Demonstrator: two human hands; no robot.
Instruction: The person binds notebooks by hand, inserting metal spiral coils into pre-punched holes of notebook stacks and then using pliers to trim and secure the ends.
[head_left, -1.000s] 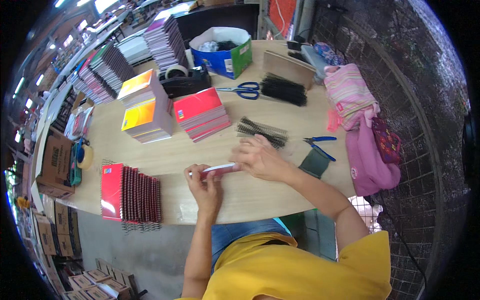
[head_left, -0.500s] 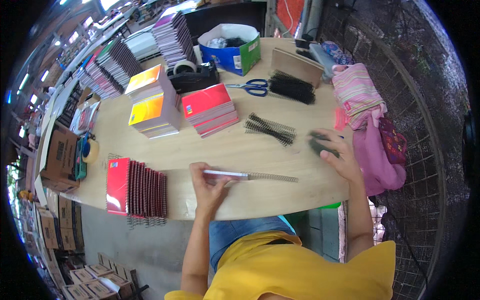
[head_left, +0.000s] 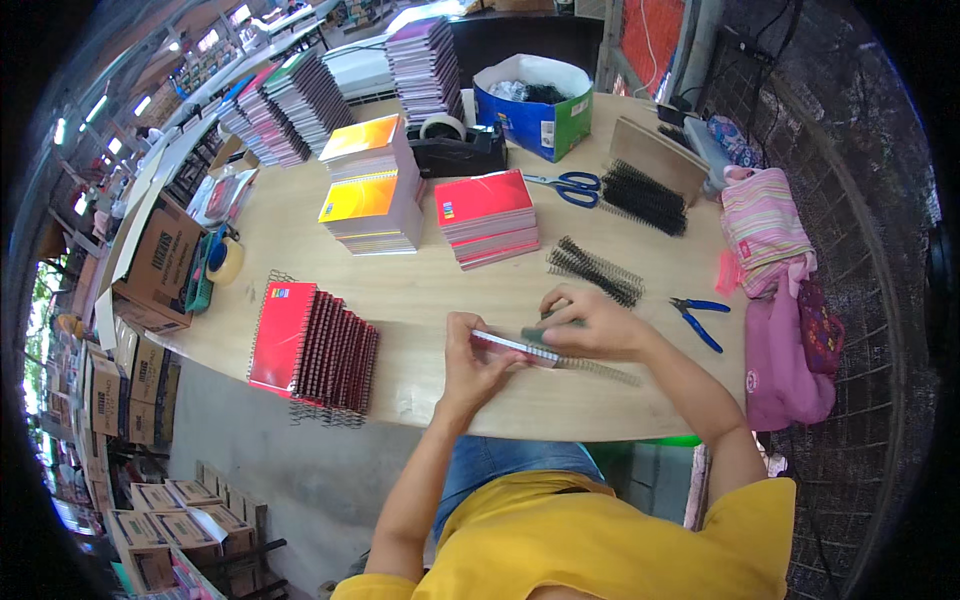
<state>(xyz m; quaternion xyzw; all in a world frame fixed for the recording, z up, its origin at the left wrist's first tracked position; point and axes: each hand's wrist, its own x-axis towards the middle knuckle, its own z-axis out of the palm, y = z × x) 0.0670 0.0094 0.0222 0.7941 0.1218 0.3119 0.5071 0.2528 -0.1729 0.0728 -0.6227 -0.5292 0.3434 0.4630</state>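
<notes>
My left hand (head_left: 470, 372) is closed on a small notebook (head_left: 515, 347), held edge-up just above the table near its front. From the notebook's right end a thin wire coil (head_left: 605, 371) sticks out to the right. My right hand (head_left: 597, 326) grips a small dark block (head_left: 540, 336), whose kind I cannot make out, against the notebook's upper edge by the coil. Loose dark coils (head_left: 597, 272) lie just beyond this hand. To its right rest blue-handled cutting pliers (head_left: 702, 322), jaws apart.
Red spiral notebooks (head_left: 282, 335) stand stacked at the left. Beyond are yellow notebooks (head_left: 358, 200), red notebooks (head_left: 487, 200), a tape dispenser (head_left: 455, 152), scissors (head_left: 575, 187), more coils (head_left: 643, 197) and a blue-green box (head_left: 540, 125). Pink cloth (head_left: 783, 360) lies along the right edge.
My right hand has swung left with the dark block, from the table's right side to the notebook. The pliers now show uncovered. The whole view has shifted, with the table contents farther right.
</notes>
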